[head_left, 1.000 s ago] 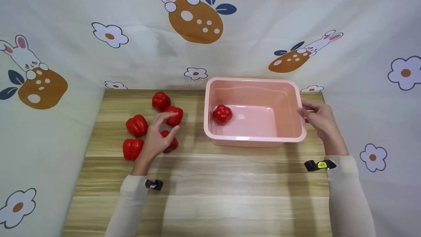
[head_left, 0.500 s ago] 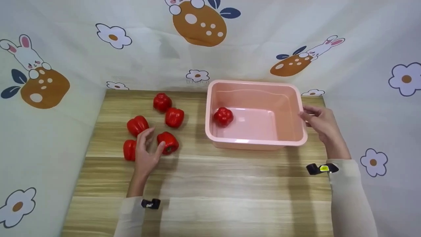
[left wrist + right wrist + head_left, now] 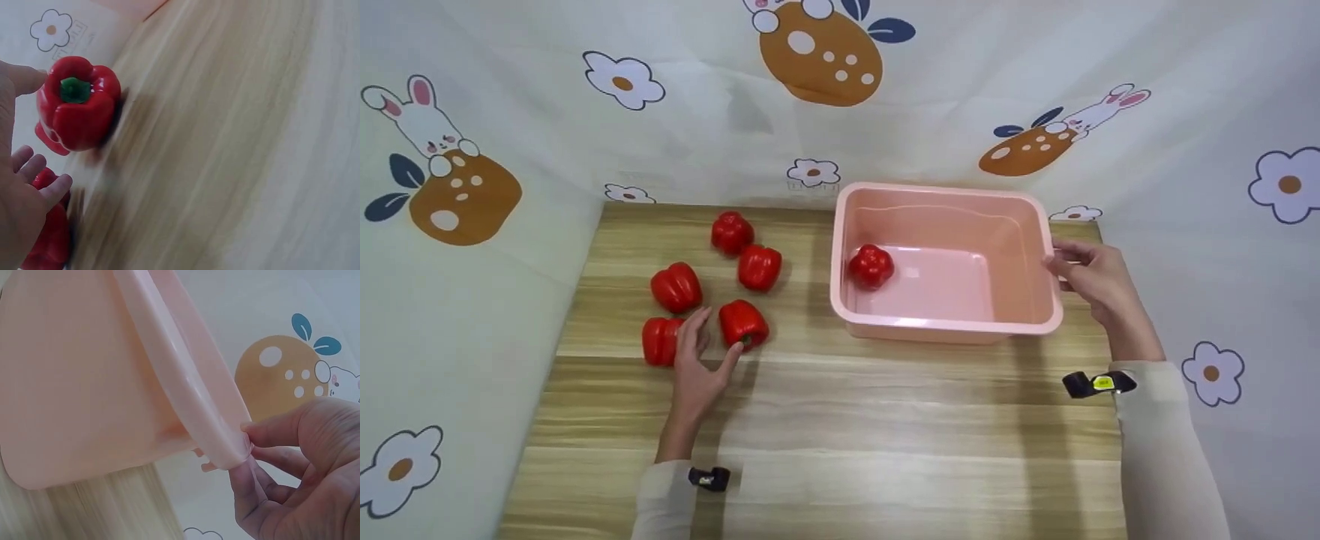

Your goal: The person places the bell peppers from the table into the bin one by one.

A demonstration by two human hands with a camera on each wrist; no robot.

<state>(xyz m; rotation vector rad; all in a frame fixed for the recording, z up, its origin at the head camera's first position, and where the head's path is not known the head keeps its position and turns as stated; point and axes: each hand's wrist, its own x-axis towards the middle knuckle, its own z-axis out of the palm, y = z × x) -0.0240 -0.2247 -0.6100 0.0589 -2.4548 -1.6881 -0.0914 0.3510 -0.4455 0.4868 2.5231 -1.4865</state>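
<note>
My left hand (image 3: 701,375) is beside a red bell pepper (image 3: 743,324), thumb and fingers spread apart around its near-left side without gripping it. The green stem of that bell pepper shows in the left wrist view, with the thumb close to it. My right hand (image 3: 1099,285) pinches the right rim of a pink plastic tub (image 3: 945,327); in the right wrist view thumb and fingers (image 3: 244,486) clasp the rim's corner. One red bell pepper (image 3: 871,266) lies inside the tub at its left end.
More red bell peppers lie left of the tub: one (image 3: 733,233) at the back, one (image 3: 760,268) touching it, one (image 3: 676,287) further left, and one (image 3: 660,341) partly behind my left fingers. A patterned cloth (image 3: 690,135) walls the wooden table (image 3: 885,435).
My left hand has drawn back toward me and left from over the peppers, coming down beside the nearest one. My right hand still holds the tub's rim.
</note>
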